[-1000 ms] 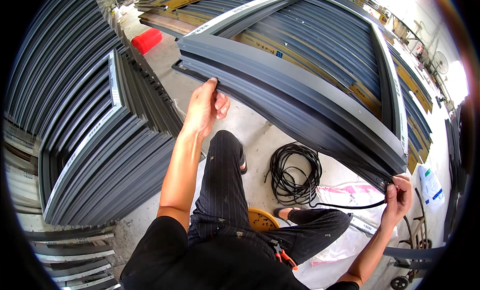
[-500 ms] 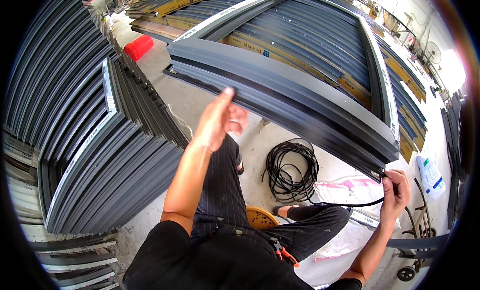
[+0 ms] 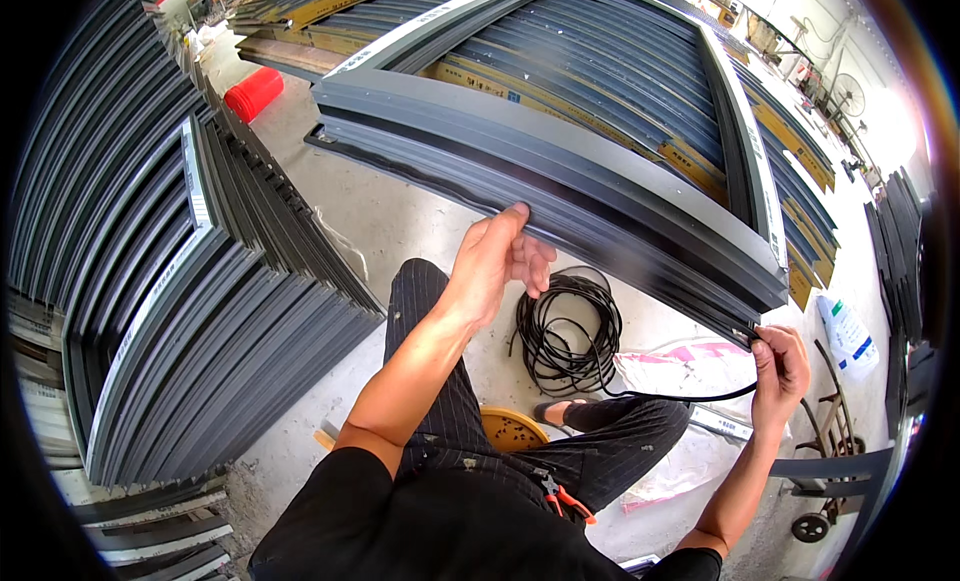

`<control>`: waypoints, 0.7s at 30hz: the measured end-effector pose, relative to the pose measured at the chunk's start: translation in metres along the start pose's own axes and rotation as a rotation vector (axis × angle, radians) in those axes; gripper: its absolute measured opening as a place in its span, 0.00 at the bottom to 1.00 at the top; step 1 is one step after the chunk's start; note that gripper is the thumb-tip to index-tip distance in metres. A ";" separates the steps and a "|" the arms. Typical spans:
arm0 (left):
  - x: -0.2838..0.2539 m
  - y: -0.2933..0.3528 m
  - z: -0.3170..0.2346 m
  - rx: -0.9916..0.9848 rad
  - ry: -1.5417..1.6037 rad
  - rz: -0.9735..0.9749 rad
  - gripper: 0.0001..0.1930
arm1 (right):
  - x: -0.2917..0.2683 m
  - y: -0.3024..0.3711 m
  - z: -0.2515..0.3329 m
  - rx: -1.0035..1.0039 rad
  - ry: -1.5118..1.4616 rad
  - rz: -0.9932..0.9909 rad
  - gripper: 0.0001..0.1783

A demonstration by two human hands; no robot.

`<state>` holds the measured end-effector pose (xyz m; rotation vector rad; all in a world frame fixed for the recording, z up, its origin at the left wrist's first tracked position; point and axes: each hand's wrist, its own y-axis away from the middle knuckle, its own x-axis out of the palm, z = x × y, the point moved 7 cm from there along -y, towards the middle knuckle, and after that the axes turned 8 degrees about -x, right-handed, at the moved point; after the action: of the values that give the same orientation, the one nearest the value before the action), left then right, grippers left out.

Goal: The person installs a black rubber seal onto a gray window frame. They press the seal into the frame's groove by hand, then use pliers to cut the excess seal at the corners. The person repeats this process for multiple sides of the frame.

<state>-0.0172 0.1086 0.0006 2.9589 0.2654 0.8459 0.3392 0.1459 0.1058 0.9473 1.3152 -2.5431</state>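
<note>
A dark grey metal frame [image 3: 560, 149] with pale tape on its sides slants across the space before me. Along its near edge runs a black rubber strip [image 3: 410, 177], wavy toward the left end. My left hand [image 3: 497, 261] presses its thumb on that edge around the middle, its other fingers loosely bent below. At the frame's near right corner, my right hand [image 3: 780, 376] pinches the strip between thumb and fingers. From there the strip hangs away to a loose black coil [image 3: 567, 331] on the floor.
Stacked dark frames [image 3: 190, 351] fill the left side. A red bucket [image 3: 254, 94] lies beyond them. More profiles [image 3: 600, 61] are piled behind the frame. Orange-handled pliers [image 3: 565, 496] rest at my lap, near a yellow round stool [image 3: 512, 429]. A hand cart [image 3: 830, 431] stands at right.
My left hand has slid rightward along the frame's near edge, from near its left part to about the middle. My right hand stays at the corner, still pinching the strip.
</note>
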 end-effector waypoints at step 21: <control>-0.218 -0.012 -0.147 0.366 -0.337 -0.742 0.26 | 0.051 -0.014 0.045 -0.073 -0.096 0.023 0.10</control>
<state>-0.2787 0.0816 0.0110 2.8320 1.4927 0.2129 0.2717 0.1285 0.1047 0.8113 1.3517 -2.4712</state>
